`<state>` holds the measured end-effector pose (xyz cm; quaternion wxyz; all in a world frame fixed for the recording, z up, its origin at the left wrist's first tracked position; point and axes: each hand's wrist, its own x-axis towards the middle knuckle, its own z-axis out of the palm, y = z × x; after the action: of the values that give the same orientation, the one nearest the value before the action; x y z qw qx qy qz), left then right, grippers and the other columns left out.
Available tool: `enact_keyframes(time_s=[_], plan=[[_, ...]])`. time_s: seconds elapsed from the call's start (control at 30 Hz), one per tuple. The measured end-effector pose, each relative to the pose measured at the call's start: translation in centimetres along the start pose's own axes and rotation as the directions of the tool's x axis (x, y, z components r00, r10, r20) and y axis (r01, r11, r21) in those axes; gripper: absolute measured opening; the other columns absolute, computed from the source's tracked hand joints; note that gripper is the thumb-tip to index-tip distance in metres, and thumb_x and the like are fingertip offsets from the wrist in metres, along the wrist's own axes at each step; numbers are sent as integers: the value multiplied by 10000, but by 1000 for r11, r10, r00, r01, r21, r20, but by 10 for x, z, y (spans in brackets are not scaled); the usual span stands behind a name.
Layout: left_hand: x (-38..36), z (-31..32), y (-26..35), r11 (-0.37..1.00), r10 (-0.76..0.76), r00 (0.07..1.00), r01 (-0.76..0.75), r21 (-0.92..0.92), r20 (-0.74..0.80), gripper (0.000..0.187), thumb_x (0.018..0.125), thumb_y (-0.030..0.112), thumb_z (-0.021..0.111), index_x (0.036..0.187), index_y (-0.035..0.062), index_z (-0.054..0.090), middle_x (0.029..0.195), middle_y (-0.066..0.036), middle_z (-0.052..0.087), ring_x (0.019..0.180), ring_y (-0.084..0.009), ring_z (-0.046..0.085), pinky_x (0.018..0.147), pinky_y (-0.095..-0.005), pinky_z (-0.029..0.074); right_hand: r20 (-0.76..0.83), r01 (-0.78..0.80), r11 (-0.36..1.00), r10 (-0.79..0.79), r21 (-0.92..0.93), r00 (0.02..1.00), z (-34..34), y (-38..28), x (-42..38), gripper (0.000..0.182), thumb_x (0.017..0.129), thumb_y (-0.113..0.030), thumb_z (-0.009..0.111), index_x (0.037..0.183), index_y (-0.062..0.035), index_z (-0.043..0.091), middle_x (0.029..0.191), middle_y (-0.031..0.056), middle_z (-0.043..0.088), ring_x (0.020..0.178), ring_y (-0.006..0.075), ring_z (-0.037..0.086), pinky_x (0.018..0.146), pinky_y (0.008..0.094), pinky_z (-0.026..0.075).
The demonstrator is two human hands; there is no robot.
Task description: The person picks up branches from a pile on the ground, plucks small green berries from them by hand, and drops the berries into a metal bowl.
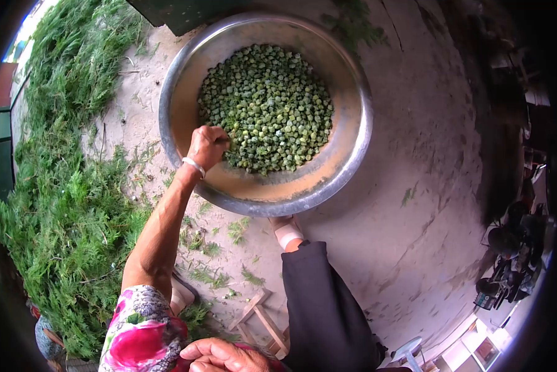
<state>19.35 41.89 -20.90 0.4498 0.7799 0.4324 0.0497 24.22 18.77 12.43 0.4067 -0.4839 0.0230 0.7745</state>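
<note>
A wide metal basin stands on the floor, with a heap of small round green cones or berries in it. At the heap's near left edge is my left hand, a pale bracelet on its wrist. Its fingers are closed and pinched together against the green pieces; what they hold is hidden. Low in the view, in front of my body, my right hand has its fingers curled in. The bottom edge cuts it off, so anything inside it cannot be seen.
Cut green conifer branches are piled along the left, with loose sprigs near the basin. A small wooden stool frame is beside my trouser leg. Dark machinery stands at the far right.
</note>
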Motion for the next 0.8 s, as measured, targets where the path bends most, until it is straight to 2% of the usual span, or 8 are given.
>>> enact_keyframes(time_s=[0.07, 0.13, 0.27, 0.33, 0.47, 0.53, 0.7, 0.8], plan=[[-16, -6, 24, 944, -167, 977, 197, -265, 131, 37, 736, -17, 624, 748, -42, 649, 600, -77, 600, 459, -120, 580, 424, -263, 490, 15, -21, 999, 21, 27, 1000, 0, -1, -1, 126, 910, -90, 477, 988, -18, 545, 693, 64, 583, 593, 118, 550, 536, 253, 450], [-19, -9, 27, 725, -261, 946, 322, -608, 190, 28, 750, -34, 603, 733, -50, 618, 583, -66, 572, 425, -131, 532, 409, -276, 490, 10, 38, 999, -38, 0, 999, 0, -2, -1, 137, 915, -95, 477, 992, -1, 541, 705, 60, 592, 612, 107, 559, 551, 236, 461], [-30, -17, 43, 560, -279, 947, 294, -774, 158, 30, 769, -40, 600, 744, -26, 593, 591, -46, 542, 419, -128, 491, 415, -292, 494, -36, 79, 997, -79, -6, 996, -7, -11, 1, 147, 917, -100, 483, 991, 12, 545, 727, 62, 605, 627, 102, 564, 570, 226, 466], [-58, -40, 83, 324, -272, 945, 268, -907, 182, 46, 781, -49, 598, 774, -7, 580, 617, -45, 538, 434, -123, 479, 443, -315, 504, -40, 121, 992, -122, -16, 992, -7, -17, 2, 155, 919, -103, 487, 991, 20, 547, 743, 63, 614, 637, 99, 568, 583, 220, 469], [-117, -92, 120, 136, -120, 962, 261, -956, 246, 66, 795, -25, 609, 835, 13, 574, 693, -56, 579, 435, -99, 459, 468, -346, 512, -149, 277, 957, -262, 90, 953, -4, -6, 10, 198, 893, -39, 542, 1068, 53, 522, 898, 91, 638, 806, 114, 609, 716, 249, 503], [-147, -118, 140, 101, -66, 969, 243, -965, 238, 73, 800, -12, 610, 857, 22, 578, 712, -57, 595, 435, -91, 459, 470, -347, 513, -240, 450, 893, -441, -22, 865, 3, -6, 17, 194, 893, -86, 558, 1039, 40, 530, 851, 51, 638, 749, 73, 587, 666, 234, 490], [-229, -164, 180, 111, -126, 979, 176, -978, 162, 113, 761, -9, 627, 866, -23, 588, 723, -111, 613, 405, -90, 465, 418, -325, 523, -190, 655, 741, -672, -150, 716, 37, -2, 33, 310, 885, 14, 516, 1183, 84, 468, 1007, 118, 618, 803, 114, 598, 665, 230, 506], [-276, -181, 180, 159, -169, 981, 128, -979, 100, 100, 767, 1, 630, 845, -29, 574, 722, -113, 610, 413, -108, 487, 426, -323, 527, 185, 712, 687, -688, -144, 701, 54, 13, 47, 363, 856, 62, 540, 1215, 58, 486, 1008, 132, 623, 723, 116, 621, 561, 226, 530]])
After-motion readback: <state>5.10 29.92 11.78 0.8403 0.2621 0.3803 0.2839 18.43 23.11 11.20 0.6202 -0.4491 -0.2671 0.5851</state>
